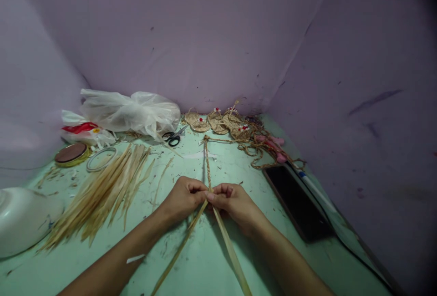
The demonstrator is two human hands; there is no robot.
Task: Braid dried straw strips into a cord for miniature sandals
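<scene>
A thin braid of dried plant fiber (pixel 208 164) runs from a knot on the table toward me. My left hand (pixel 186 198) is closed at its near end, pinching a narrow fiber strip (pixel 177 252) that trails down to the left. Right beside it, fingertips almost touching, my right hand (pixel 230 202) pinches the braid's end and a wider pale strip (pixel 232 252) that hangs toward the lower right. The exact grip between the fingertips is partly hidden. A bundle of loose dried strips (pixel 99 191) lies left of my left hand.
Behind the braid are black-handled scissors (pixel 172 138), a plastic bag (pixel 133 111) and several woven pieces with red beads (pixel 218 121). Coiled braid (pixel 254 150), a pink tool (pixel 271 143) and a phone (pixel 297 202) with a cable lie right. A white bowl (pixel 25 218) sits left.
</scene>
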